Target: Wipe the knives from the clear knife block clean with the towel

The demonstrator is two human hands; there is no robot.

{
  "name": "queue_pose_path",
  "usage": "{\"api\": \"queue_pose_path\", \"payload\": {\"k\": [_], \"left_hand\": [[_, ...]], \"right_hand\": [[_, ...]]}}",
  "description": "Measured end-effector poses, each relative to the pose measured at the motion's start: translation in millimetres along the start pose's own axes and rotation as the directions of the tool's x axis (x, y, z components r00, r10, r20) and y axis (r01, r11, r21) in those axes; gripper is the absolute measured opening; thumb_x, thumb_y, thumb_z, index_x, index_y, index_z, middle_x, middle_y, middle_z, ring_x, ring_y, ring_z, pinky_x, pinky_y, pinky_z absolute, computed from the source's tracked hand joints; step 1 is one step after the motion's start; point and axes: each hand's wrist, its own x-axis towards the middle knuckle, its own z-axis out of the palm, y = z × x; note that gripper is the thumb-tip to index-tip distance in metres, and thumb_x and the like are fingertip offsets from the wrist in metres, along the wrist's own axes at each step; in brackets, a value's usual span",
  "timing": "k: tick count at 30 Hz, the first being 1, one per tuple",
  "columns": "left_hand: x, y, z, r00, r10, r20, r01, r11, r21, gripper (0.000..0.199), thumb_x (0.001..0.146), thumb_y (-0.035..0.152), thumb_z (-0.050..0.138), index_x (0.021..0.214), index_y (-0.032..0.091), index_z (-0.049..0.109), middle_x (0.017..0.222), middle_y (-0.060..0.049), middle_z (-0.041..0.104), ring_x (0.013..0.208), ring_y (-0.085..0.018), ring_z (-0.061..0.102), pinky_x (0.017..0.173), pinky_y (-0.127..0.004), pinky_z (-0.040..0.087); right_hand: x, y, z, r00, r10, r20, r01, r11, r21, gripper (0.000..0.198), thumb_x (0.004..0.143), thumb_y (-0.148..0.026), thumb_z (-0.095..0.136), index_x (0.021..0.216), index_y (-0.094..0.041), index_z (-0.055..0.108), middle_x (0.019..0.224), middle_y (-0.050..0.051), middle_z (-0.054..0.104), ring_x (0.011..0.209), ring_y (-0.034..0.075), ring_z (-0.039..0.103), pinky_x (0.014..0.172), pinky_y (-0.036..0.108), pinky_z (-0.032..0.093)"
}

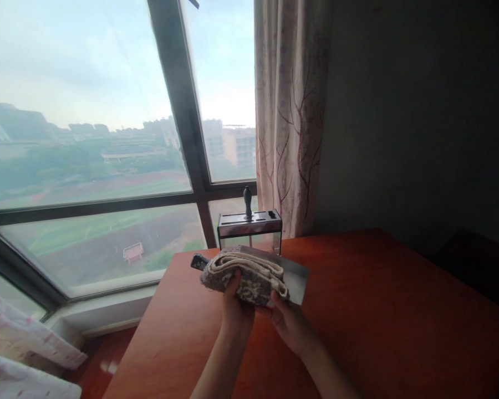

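Observation:
Both hands hold a thick folded cloth, patterned grey and cream, above the table. My left hand grips its near side at the left, thumb on top of the cloth. Closed on the lower right corner is my right hand, with its thumb against the folds. Behind the cloth lies a cleaver; its dark handle sticks out at the left and its broad metal blade at the right. The cloth hides the cleaver's middle, and some fingers of both hands are out of sight beneath it.
A knife block with a metal top and one dark handle upright in it stands at the far table edge. The reddish wooden table spreads below my hands. Beyond it are a large window and a curtain.

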Motion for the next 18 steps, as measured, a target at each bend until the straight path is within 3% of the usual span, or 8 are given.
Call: {"api": "queue_pose_path", "payload": {"k": [6,12,18], "left_hand": [[10,18,0,0.995,0.064,-0.072,-0.07,0.995,-0.074,0.019,0.081,0.02,0.062,0.098,0.016,0.069,0.087,-0.004,0.074,0.08,-0.02,0.069,0.077,-0.032,0.055],[15,33,-9,0.994,0.059,-0.091,-0.061,0.998,-0.019,0.018,0.08,0.016,0.06,0.096,0.014,0.068,0.081,-0.004,0.074,0.071,-0.02,0.07,0.077,-0.035,0.057],[17,38,-25,0.999,-0.001,-0.052,0.001,1.0,-0.007,0.014,0.081,0.017,0.06,0.091,0.012,0.068,0.083,-0.007,0.075,0.073,-0.022,0.071,0.077,-0.036,0.057]], "right_hand": [[3,-2,-3,0.999,-0.032,0.003,0.032,0.996,-0.087,0.04,0.076,-0.038,0.074,0.111,-0.023,0.065,0.109,0.005,0.071,0.087,0.019,0.067,0.062,0.026,0.054],[4,-4,-5,0.994,-0.098,-0.051,0.069,0.911,-0.407,0.028,0.071,-0.039,0.078,0.081,-0.013,0.073,0.075,0.005,0.073,0.063,0.015,0.062,0.058,0.023,0.051],[-3,-6,1,0.998,-0.059,-0.006,0.05,0.884,-0.465,0.03,0.073,-0.043,0.075,0.087,-0.017,0.073,0.069,0.001,0.069,0.056,0.015,0.058,0.051,0.025,0.048]]}}
